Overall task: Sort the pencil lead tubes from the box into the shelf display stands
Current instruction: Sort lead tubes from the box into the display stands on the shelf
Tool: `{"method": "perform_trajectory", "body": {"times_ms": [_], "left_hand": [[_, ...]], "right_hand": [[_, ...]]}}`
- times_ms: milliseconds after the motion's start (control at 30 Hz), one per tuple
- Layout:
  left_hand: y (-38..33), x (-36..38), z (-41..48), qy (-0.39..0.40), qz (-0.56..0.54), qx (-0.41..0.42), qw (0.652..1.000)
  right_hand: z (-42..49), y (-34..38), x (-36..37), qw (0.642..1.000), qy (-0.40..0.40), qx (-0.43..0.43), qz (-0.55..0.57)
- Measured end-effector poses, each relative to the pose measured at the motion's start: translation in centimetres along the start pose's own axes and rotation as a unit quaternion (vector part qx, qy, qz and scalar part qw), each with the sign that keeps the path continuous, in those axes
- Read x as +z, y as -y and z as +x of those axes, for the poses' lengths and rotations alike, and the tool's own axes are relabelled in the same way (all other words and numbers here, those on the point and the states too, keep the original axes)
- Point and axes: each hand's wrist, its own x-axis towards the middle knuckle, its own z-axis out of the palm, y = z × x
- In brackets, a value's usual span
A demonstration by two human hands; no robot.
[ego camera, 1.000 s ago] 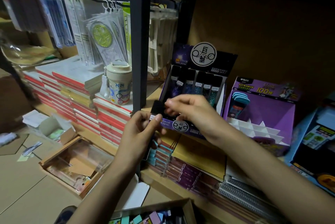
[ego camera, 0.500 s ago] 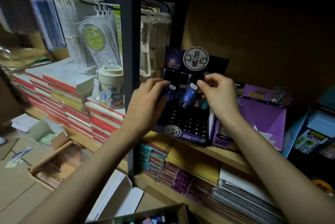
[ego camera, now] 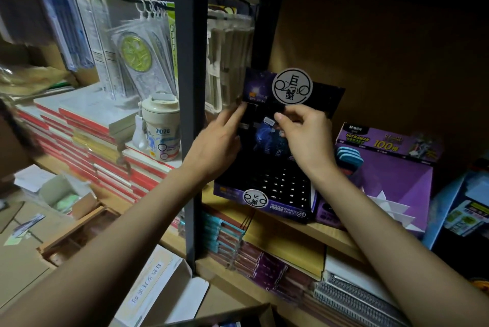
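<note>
A blue pencil lead tube [ego camera: 265,134] sits in the back row of the black display stand [ego camera: 275,186], its top pinched between thumb and forefinger of the right hand [ego camera: 307,141], up from the stand's front edge where both hands held it a second ago. Just left of that pinch, the blurred left hand [ego camera: 218,141] now lays straight fingers against the stand's side. The tube looks nearly seated, and the box [ego camera: 225,315] waits well below the grip.

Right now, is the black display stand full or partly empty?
Partly filled: the black display stand has lead tubes in its upper rows; the lower rows of slots are bare.
</note>
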Motion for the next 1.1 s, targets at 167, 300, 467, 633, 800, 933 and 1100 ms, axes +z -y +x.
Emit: {"method": "perform_trajectory", "body": {"times_ms": [167,300,467,633,800,933,1100], "left_hand": [[0.5,0.6,0.0,0.008,-0.128,-0.021,0.991],[0.8,0.6,0.1,0.031,-0.242,-0.046,0.969],[0.9,0.1,-0.4,0.048,-0.305,-0.034,0.95],[1.4,-1.2,-3.6,0.082,-0.279,-0.087,0.953],[1.5,-4.0,-9.0,0.162,-0.232,-0.121,0.951],[1.8,-4.1,-14.1,0.232,-0.188,-0.162,0.941],[2.5,1.6,-22.8,0.282,-0.173,-0.248,0.911]], "right_hand": [[0.0,0.0,1.0,0.998,0.034,-0.034,-0.032],[0.3,-0.1,1.2,0.995,0.066,-0.039,-0.058],[1.2,-0.5,2.2,0.994,0.071,0.032,-0.071],[0.0,0.0,1.4,0.98,0.093,0.02,-0.172],[-4.7,0.7,-1.8,0.976,0.13,-0.031,-0.175],[-10.1,0.4,-3.9,0.953,0.266,-0.061,-0.132],[-18.7,-4.5,-2.4,0.882,0.427,-0.014,-0.199]]}}
